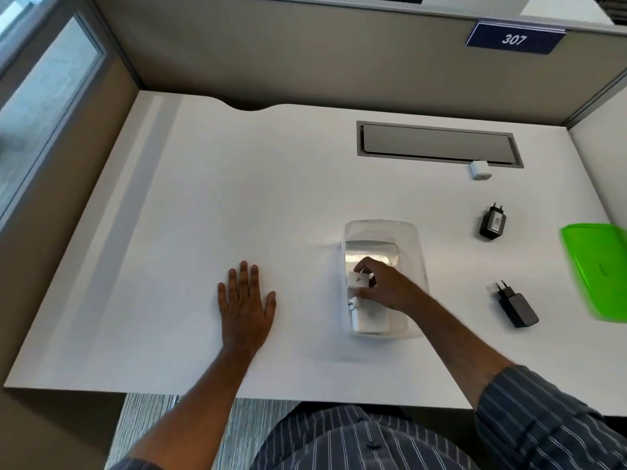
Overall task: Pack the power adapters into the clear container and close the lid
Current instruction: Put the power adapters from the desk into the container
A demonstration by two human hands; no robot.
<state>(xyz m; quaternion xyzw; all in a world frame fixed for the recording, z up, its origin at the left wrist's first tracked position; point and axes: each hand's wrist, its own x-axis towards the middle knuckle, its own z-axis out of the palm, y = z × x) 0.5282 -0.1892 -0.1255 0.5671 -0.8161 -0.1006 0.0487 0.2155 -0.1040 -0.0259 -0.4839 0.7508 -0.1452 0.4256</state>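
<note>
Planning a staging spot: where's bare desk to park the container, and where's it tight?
Bare: the wide stretch from the flat left hand to the desk left edge, and the far band left of the cable hatch. Crowded: right of the clear container, with two black adapters, small white adapter, green lid.

white desk [203, 198] (beige partition [271, 56] behind)
</note>
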